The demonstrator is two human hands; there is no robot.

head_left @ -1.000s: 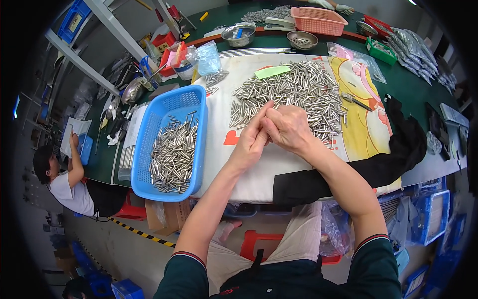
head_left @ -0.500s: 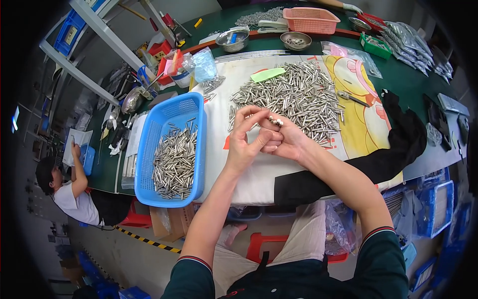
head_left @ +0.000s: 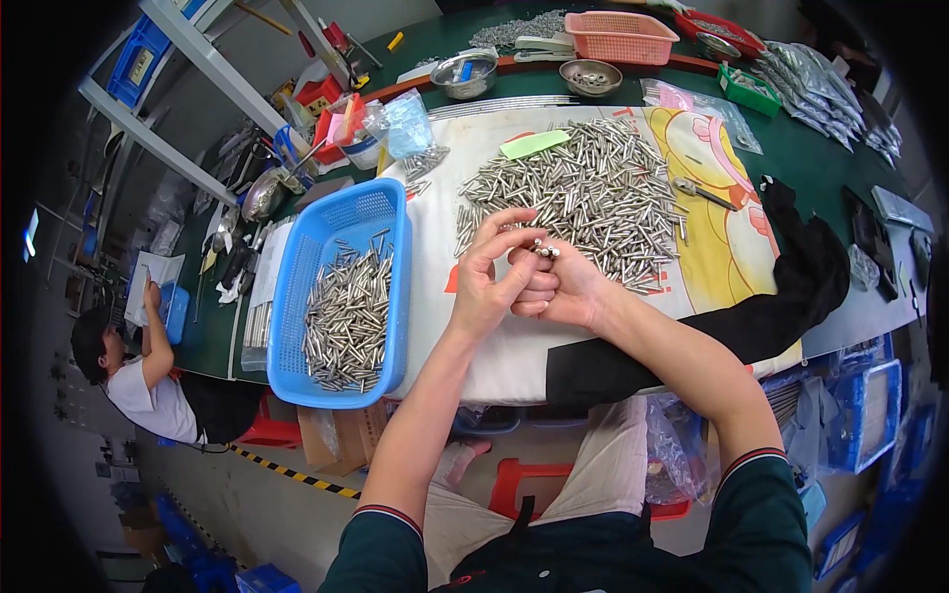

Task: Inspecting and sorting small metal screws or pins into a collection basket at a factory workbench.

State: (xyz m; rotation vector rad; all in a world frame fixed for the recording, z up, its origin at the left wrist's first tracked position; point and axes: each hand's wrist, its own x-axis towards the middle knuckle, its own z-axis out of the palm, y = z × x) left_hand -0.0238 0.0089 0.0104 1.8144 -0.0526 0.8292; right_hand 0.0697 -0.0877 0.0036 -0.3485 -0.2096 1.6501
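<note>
My left hand [head_left: 492,272] and my right hand [head_left: 563,285] meet above a white cloth [head_left: 514,346] and together grip a small bunch of short metal pins [head_left: 542,251], whose ends stick up between the fingers. Just beyond the hands lies a big loose heap of the same metal pins [head_left: 578,193]. To the left stands a blue plastic basket [head_left: 341,292] partly filled with pins.
A black cloth [head_left: 781,296] lies at the right. At the back of the green table stand a pink basket [head_left: 621,37], metal bowls [head_left: 590,76] and plastic bags [head_left: 400,124]. Another person [head_left: 138,366] sits at lower left, beside a metal rack [head_left: 168,89].
My hands have lifted off the pin heap and drawn together nearer to me, now holding a few pins upright between the fingers.
</note>
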